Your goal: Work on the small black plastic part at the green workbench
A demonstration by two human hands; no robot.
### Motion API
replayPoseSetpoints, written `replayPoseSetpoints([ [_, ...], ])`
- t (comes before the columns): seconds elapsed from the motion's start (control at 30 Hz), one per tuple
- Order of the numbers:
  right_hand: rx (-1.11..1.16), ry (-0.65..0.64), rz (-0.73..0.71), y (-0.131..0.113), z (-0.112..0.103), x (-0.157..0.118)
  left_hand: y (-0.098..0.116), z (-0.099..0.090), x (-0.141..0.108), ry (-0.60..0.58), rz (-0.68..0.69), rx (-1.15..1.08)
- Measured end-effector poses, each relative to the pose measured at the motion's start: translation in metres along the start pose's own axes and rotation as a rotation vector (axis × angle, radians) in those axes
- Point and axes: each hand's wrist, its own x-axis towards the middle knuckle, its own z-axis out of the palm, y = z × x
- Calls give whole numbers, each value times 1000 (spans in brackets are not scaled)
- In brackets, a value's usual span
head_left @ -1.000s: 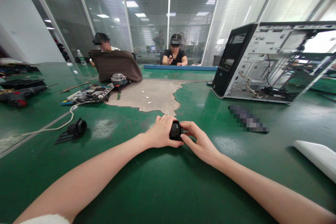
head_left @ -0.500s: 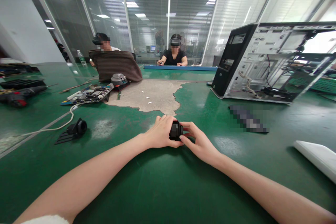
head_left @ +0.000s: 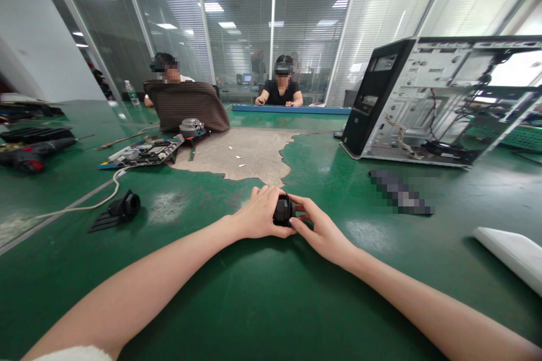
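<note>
A small black part (head_left: 283, 211), rounded with a ridged rim, lies between my two hands just above the green table (head_left: 262, 299). My left hand (head_left: 261, 213) wraps round its left side, thumb below and fingers over the top. On the other side, my right hand (head_left: 315, 224) pinches the rim with thumb and fingertips. To the left on the table rests a black bracket with a round socket (head_left: 122, 208). The far side of the held part is hidden by my left fingers.
An open computer case (head_left: 381, 101) stands at the right, with a pixelated flat object (head_left: 400, 192) before it and a white object (head_left: 512, 254) nearer. At the left are a circuit board (head_left: 144, 152), a cable and a drill (head_left: 34, 152). Two people sit opposite.
</note>
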Motion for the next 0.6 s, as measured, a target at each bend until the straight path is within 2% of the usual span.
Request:
replayPoseSetpoints([
  [0.33, -2, 91, -53, 2, 0, 0, -1, 2, -1, 14, 25, 13],
  [0.6, 52, 16, 7, -1, 0, -1, -1, 1, -1, 11, 21, 2],
])
